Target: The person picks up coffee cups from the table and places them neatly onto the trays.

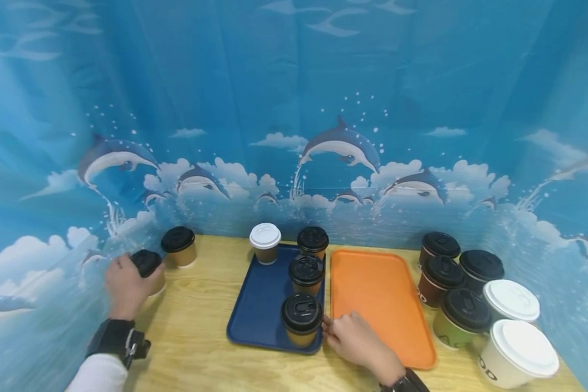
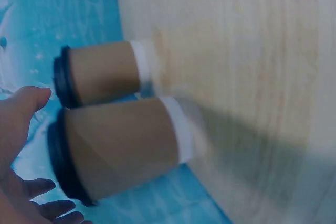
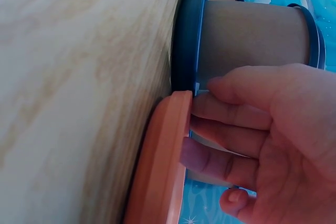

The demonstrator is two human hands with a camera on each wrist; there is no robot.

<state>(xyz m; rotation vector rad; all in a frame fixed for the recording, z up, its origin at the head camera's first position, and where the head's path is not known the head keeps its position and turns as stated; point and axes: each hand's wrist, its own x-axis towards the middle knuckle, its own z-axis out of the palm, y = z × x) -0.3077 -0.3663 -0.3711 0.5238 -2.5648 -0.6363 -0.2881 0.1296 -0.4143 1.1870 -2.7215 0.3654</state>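
My left hand (image 1: 127, 286) reaches around a brown paper cup (image 2: 123, 148) with a black lid at the left. In the left wrist view its thumb and fingers are spread beside the lid, with a gap showing. Just behind stands a similar brown cup (image 1: 182, 255). My right hand (image 1: 355, 337) is low by the adjoining edges of a blue tray (image 1: 255, 316) and an orange tray (image 1: 379, 305). Its fingers are slightly bent, with fingertips at the tray rims in the right wrist view. Closest to them is a black-lidded cup (image 1: 301, 316) on the blue tray.
Two more black-lidded cups, including this one (image 1: 306, 272), and a white-lidded cup (image 1: 265, 239) stand on the blue tray. Right of the orange tray are several larger cups, among them a green cup (image 1: 453, 329) and a white cup (image 1: 504, 359). A dolphin-print curtain (image 1: 294, 81) hangs behind the table.
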